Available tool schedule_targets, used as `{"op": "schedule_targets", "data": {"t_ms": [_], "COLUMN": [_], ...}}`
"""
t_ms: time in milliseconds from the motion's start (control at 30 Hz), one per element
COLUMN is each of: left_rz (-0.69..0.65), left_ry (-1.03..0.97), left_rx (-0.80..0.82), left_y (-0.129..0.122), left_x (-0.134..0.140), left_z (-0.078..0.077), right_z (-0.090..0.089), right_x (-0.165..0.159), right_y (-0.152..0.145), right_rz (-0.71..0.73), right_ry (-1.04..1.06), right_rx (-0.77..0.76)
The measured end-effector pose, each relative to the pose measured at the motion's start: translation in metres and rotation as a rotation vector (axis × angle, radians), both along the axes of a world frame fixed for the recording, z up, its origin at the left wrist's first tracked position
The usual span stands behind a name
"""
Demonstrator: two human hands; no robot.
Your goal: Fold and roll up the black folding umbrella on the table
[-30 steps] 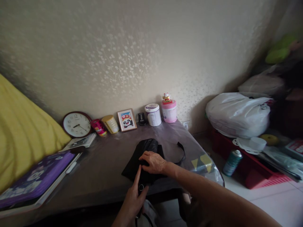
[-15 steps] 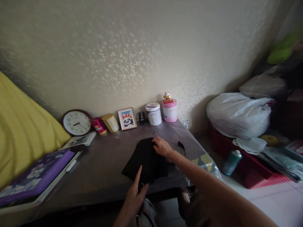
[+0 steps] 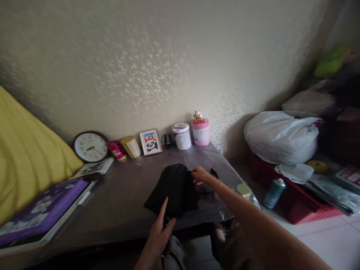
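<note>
A black folding umbrella (image 3: 171, 187) lies partly gathered over the front of the table, its fabric fanned out in loose folds. My left hand (image 3: 158, 233) is closed around its dark handle end at the near edge, the index finger stretched along the fabric. A small ring shows between thumb and finger, and a dark cord loop hangs below. At the right side of the fabric, my right hand (image 3: 200, 175) pinches a fold between closed fingers. Just beyond that hand a black strap end (image 3: 214, 173) sticks up.
Along the wall stand a clock (image 3: 90, 147), a magenta can (image 3: 116, 150), a yellow-lidded can (image 3: 131, 146), a framed panda picture (image 3: 151, 142) and two tubs, one purple-lidded (image 3: 182, 138), one pink (image 3: 201, 134). Purple panda bag (image 3: 45, 210) lies left. A spray can (image 3: 274, 194) stands on the floor.
My right hand has moved from the top of the umbrella fabric slightly right and down, to its right-hand fold. The fabric top is now uncovered. My left hand stays on the handle.
</note>
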State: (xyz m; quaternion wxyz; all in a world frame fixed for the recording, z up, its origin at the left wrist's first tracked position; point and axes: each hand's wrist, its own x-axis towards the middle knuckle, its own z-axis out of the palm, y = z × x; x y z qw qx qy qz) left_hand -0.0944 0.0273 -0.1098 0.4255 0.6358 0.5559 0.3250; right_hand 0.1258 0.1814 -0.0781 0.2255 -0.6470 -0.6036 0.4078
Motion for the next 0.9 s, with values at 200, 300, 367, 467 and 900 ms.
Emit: {"op": "schedule_targets", "data": {"t_ms": [200, 300, 367, 467, 900], "left_rz": [0.012, 0.017, 0.016, 0.016, 0.046], "left_ry": [0.001, 0.009, -0.005, -0.03, -0.127], "left_rx": [-0.005, -0.002, -0.006, -0.013, -0.012], "left_y": [0.001, 0.001, 0.001, 0.0, 0.001], "left_x": [0.001, 0.001, 0.001, 0.001, 0.005], "left_z": [0.001, 0.0, 0.0, 0.001, -0.003], "right_z": [0.005, 0.008, 0.009, 0.007, 0.005], "right_x": [-0.002, 0.0, -0.003, -0.012, -0.043], "right_y": [-0.003, -0.002, -0.003, -0.006, -0.036], "right_rz": [0.006, -0.016, 0.004, 0.065, 0.305], "right_ry": [-0.06, -0.165, -0.211, -0.255, -0.408], "right_rx": [0.059, 0.171, 0.235, 0.278, 0.727]}}
